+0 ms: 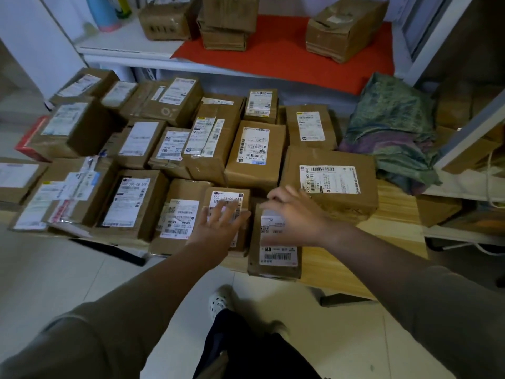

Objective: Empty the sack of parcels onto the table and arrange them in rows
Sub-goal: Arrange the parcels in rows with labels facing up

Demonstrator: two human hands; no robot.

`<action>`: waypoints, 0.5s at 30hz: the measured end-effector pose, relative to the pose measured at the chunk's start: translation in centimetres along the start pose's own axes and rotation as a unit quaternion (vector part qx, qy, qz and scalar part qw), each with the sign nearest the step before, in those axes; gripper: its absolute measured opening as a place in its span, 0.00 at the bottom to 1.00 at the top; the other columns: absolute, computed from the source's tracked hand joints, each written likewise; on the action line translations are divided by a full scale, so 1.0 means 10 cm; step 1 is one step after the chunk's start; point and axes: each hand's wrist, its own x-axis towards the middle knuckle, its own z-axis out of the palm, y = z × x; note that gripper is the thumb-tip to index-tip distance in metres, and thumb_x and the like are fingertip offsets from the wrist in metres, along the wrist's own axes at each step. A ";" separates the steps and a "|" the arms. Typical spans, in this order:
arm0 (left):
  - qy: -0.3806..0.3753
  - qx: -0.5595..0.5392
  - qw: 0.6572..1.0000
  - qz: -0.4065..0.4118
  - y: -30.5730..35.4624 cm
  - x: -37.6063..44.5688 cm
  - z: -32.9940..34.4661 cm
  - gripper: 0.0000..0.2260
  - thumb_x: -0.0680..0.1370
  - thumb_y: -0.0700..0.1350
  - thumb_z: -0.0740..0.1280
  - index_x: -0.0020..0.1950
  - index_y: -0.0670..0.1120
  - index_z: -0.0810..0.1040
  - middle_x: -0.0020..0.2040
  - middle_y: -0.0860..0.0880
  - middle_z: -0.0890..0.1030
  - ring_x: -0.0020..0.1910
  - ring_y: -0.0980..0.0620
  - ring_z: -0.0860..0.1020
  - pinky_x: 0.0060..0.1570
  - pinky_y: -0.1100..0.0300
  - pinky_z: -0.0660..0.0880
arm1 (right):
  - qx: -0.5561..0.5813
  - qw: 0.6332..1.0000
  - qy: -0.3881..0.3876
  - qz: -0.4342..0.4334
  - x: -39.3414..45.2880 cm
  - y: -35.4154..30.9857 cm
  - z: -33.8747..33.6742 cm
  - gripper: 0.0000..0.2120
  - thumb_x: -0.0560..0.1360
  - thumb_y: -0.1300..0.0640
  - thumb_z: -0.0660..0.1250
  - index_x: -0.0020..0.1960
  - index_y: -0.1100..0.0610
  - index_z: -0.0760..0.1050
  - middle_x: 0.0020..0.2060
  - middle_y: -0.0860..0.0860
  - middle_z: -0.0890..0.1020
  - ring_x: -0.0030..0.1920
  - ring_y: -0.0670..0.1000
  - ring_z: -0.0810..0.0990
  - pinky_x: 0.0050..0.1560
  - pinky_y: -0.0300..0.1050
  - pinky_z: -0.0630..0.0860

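Several brown cardboard parcels with white labels lie in rough rows on the wooden table [393, 212]. My left hand [221, 225] rests flat, fingers spread, on a small parcel [243, 195] in the front row. My right hand [295, 214] lies open on the top of a narrow parcel [276, 258] at the table's front edge, right of the small one. A large box [330, 181] sits just beyond my right hand. The empty green woven sack [393, 129] lies crumpled at the table's right end.
A white shelf [123, 42] behind the table carries a red mat [284, 45] with more cardboard boxes [344, 26] and bottles [106, 12]. A white rack [464, 149] stands at the right. My legs and a shoe [218, 302] are on the tiled floor below.
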 end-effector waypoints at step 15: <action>0.015 -0.153 0.987 -0.043 -0.13 -0.37 -0.09 0.39 0.76 0.41 0.68 0.80 0.54 0.48 0.81 0.51 0.45 0.80 0.48 0.43 0.76 0.49 0.49 | -0.086 0.991 -0.084 -0.059 0.01 -0.27 0.16 0.46 0.68 0.31 0.70 0.79 0.44 0.54 0.78 0.49 0.52 0.77 0.56 0.49 0.75 0.58 0.49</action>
